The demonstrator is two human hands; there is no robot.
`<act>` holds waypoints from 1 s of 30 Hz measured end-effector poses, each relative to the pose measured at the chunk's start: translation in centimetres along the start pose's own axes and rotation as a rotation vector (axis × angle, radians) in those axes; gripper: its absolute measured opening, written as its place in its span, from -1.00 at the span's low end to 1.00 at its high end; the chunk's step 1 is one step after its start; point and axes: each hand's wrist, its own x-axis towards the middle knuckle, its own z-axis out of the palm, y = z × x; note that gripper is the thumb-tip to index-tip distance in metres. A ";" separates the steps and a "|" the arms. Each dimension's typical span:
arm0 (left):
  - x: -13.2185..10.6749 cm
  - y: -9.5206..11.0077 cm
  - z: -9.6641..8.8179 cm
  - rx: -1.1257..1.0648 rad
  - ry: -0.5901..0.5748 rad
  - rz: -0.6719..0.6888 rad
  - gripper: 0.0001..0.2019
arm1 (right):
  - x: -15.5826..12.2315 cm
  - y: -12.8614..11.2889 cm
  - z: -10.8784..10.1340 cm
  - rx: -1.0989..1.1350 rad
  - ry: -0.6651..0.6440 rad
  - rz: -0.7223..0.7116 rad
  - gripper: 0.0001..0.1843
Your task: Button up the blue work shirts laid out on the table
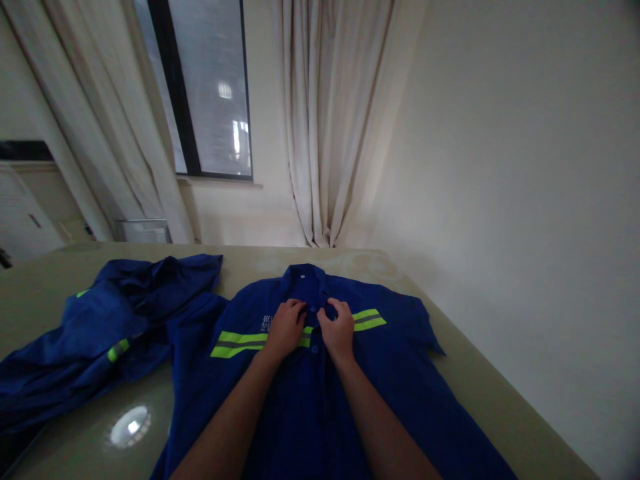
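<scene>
A dark blue work jacket (395,393) lies front up on the table, collar toward the far edge. Yellow-green reflective bands with a grey stripe cross its chest, and a small white logo sits on the left side. My left hand (289,325) has its fingers curled on the front edge beside a button below the collar. Across the opening, my right hand (338,325) pinches the other front edge between thumb and fingers. Another button (315,349) shows lower on the front. The fingertips partly hide the cloth they grip.
A second crumpled blue garment (120,313) with reflective strips lies to the left on the greenish table (90,427). A light reflects off the tabletop at lower left. Beyond the table are curtains (330,120) and a window (210,87); a pale wall (525,167) runs along the right.
</scene>
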 end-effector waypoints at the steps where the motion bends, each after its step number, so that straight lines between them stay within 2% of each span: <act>1: -0.2 0.1 0.0 0.042 -0.007 0.004 -0.68 | 0.0 0.0 0.1 0.000 0.006 -0.006 -0.68; 4: -0.5 0.7 0.1 0.151 -0.035 0.005 -0.72 | -0.1 0.2 0.2 -0.006 0.008 0.001 -0.61; 8: -0.4 1.1 0.1 0.204 -0.052 -0.002 -0.81 | 0.0 0.4 0.2 0.023 -0.019 0.012 -0.80; 14: 0.3 0.8 -0.1 0.010 -0.007 0.004 -0.90 | 0.1 0.4 0.0 0.080 -0.032 -0.019 -0.75; 21: 0.5 0.0 -0.2 -0.269 -0.036 0.036 -0.80 | 0.0 0.0 -0.2 0.115 -0.014 -0.036 -0.75; 25: 0.4 0.0 -0.3 -0.299 -0.042 0.031 -0.83 | -0.1 -0.4 -0.3 0.104 -0.006 -0.093 -0.77; 30: 0.1 0.4 -0.1 -0.281 0.034 0.055 -0.87 | -0.1 -0.4 -0.2 0.062 -0.040 -0.112 -0.79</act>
